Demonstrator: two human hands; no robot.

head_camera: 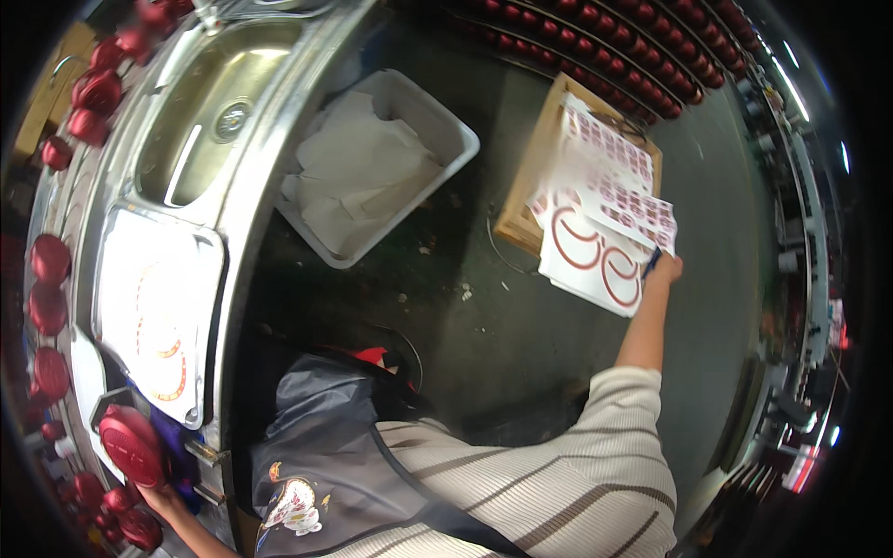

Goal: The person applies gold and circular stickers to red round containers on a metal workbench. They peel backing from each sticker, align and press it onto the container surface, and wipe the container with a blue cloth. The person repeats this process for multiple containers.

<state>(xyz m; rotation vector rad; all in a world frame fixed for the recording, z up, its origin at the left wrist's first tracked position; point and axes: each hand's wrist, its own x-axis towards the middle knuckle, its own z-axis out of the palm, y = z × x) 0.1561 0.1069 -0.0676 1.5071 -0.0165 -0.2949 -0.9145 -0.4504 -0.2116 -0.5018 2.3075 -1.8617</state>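
Note:
At the lower left, my left hand holds a glossy red oval piece with a textured face, above the counter's edge. My right arm reaches far out to the right. There, my right hand is closed around a small dark-blue tool, whose exact kind I cannot tell. It is at the edge of a stack of printed sheets. Red ring-shaped prints show on the nearest sheet, and rows of small red prints on the sheets behind. The sheets lie on a wooden box or stand.
A steel sink is set into the counter at left, beside a tray holding white printed sheets. On the floor, a grey plastic bin contains white paper. Racks of red rounded pieces stand at the back; more red pieces line the left.

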